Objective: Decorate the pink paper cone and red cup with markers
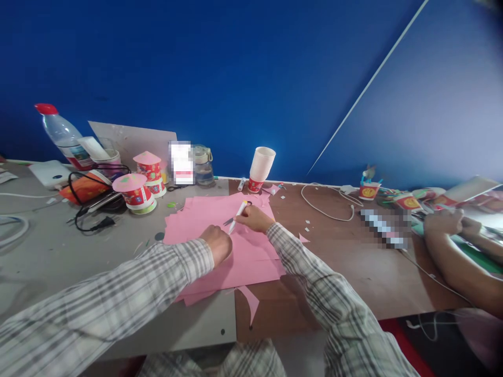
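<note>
My right hand (257,218) grips a white marker-like pen (238,215) with a yellow end, tilted, its lower end close to my left hand. My left hand (218,244) is closed on the pink paper sheets (241,272), its fingertips turned away; whatever they hold is hidden. Beneath the pen, scissors (228,222) lie on the paper, their blades showing and part of them behind my right hand. Beyond the sheets stands a stack of paper cups (262,163), white ones over a red one. A curved pink scrap (249,303) lies at the near paper edge.
At left are paper-cup models with pink cone roofs (130,183), a black cable (104,224), a red-capped bottle (63,133) and a glass jar (203,170). White cable (326,214), a red cup (369,189) and another person's arms (451,251) are at right. A blue wall (251,78) rises behind.
</note>
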Tool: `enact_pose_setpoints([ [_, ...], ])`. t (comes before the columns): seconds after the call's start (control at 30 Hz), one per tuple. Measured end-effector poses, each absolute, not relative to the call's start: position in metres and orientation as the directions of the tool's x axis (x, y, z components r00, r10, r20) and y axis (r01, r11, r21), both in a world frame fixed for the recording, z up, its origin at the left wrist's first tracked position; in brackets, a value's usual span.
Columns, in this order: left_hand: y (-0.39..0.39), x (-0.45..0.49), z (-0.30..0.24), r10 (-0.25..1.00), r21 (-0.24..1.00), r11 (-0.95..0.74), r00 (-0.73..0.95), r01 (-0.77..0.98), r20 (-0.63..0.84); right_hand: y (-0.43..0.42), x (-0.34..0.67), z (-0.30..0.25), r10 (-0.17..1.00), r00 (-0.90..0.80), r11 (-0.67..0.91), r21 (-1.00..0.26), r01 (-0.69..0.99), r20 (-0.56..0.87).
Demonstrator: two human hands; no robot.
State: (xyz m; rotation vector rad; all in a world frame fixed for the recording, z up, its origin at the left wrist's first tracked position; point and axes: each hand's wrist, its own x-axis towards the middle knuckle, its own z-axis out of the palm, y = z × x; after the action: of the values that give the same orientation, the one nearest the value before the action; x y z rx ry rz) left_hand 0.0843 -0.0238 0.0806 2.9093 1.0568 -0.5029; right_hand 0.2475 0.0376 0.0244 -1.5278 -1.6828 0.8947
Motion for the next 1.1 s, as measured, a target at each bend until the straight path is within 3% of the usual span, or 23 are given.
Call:
enact_pose_setpoints([
  [0.13, -0.02, 0.083, 0.075, 0.63, -0.089, -0.769, 0.727, 0.633, -0.272, 0.015, 0.26, 0.03, 0.993, -0.107, 0.005, -0.891, 0.455, -0.048],
  [0.37, -0.015, 0.06, 0.066, 0.689, -0.055, -0.722, 0.709, 0.69, -0.15, -0.011, 0.271, 0.052, 0.995, -0.026, 0.103, -0.985, 0.137, 0.1],
  [0.53, 0.007, 0.03, 0.079, 0.776, -0.008, -0.631, 0.631, 0.776, -0.009, -0.023, 0.262, 0.058, 0.993, -0.036, 0.118, -0.992, 0.043, 0.116],
  [0.67, 0.039, 0.001, 0.089, 0.873, 0.006, -0.475, 0.47, 0.88, 0.127, -0.023, 0.255, 0.055, 0.991, -0.013, 0.132, -0.99, 0.049, 0.132],
  [0.77, 0.058, -0.014, 0.083, 0.908, 0.022, -0.4, 0.393, 0.916, 0.144, -0.018, 0.253, 0.051, 0.987, 0.021, 0.158, -0.984, 0.084, 0.16],
  [1.1, 0.062, -0.03, 0.035, 0.928, 0.124, -0.335, 0.305, 0.934, 0.215, -0.032, 0.236, 0.016, 0.951, -0.011, 0.291, -0.878, 0.379, 0.31],
])
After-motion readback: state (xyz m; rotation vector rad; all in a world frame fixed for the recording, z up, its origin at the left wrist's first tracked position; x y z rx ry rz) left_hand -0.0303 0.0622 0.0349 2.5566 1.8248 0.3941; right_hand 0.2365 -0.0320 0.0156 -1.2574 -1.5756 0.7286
